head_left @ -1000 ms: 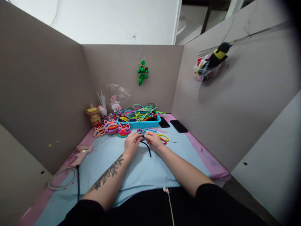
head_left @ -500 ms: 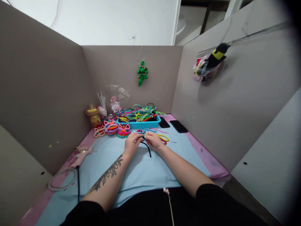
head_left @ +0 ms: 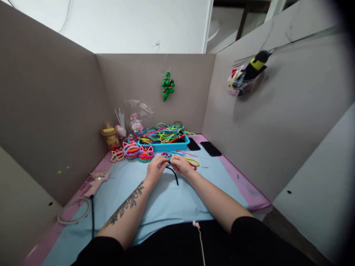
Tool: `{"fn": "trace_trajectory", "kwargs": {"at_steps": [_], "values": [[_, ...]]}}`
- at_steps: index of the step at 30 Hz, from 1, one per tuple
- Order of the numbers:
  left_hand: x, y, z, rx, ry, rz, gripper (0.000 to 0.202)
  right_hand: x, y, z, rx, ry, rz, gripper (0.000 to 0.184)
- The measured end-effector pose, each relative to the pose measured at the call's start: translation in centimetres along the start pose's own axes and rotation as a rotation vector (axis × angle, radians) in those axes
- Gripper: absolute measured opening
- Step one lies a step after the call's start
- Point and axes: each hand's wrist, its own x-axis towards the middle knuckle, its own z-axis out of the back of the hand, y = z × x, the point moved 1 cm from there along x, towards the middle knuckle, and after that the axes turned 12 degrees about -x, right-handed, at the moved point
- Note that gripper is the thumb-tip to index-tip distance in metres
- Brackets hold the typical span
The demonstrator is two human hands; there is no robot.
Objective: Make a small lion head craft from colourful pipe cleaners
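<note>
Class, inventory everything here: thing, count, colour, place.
Tray: one, blue, back centre
Fuzzy strips: many, multicoloured, in tray
Fuzzy figures: three, multicoloured, tray's front left
Phones: two, black, right of tray
Glue gun: one, pink, left
Coiled cable: one, pale, front left
Cup: one, brown, back left
Ornament: one, green, hanging at back
Hanging holder: one, clear, right
Cloth: one, light blue, beneath
Loop: one, yellow, centre right
Small piece: one, dark, mostly hidden, centre
Bent strip: one, black, centre front
Left hand: one, bare, centre
Right hand: one, bare, centre
</note>
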Motion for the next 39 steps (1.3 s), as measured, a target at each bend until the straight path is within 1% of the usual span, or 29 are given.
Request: {"fn": "trace_trajectory", "kwargs": {"at_steps": [6, 9, 14, 23, 27, 31, 33, 35, 36, 39], "values": [[0.1, -0.1, 0.1, -0.015, 0.017, -0.008, 0.010, -0.1, 0.2, 0.0, 0.021, -0.006, -0.009, 0.014], [0.1, -0.2, 0.1, -0.034, 0.018, 0.003, 0.010, -0.2, 0.5, -0.1, 0.032, -0.017, -0.014, 0.015], [0.1, -0.2, 0.0, -0.044, 0.019, 0.025, 0.012, -0.2, 0.6, -0.1, 0.042, 0.002, -0.013, 0.013], [0.2, -0.5, 0.0, -0.037, 0.040, -0.016, 0.011, -0.1, 0.2, -0.1, 0.063, 0.003, -0.023, 0.016], [0.2, -0.5, 0.0, -0.051, 0.030, -0.025, 0.013, -0.1, 0.2, -0.2, 0.093, 0.016, -0.026, 0.020], [0.2, -0.4, 0.0, -0.055, -0.009, -0.026, 0.013, 0.0, 0.1, -0.3, 0.112, 0.010, -0.002, 0.025], [0.2, -0.5, 0.1, -0.056, -0.031, -0.022, 0.013, 0.0, 0.2, -0.3, 0.097, -0.020, 0.018, 0.027], [0.2, -0.7, 0.2, -0.049, -0.061, -0.020, 0.013, -0.1, 0.4, -0.2, 0.030, -0.094, 0.073, 0.027], [0.2, -0.7, 0.2, -0.044, -0.082, -0.021, 0.013, -0.2, 0.6, -0.1, -0.031, -0.150, 0.127, 0.026], [0.2, -1.0, 0.5, -0.034, -0.139, -0.036, 0.014, -0.9, 1.4, 0.2, -0.270, -0.319, 0.357, 0.019]]}}
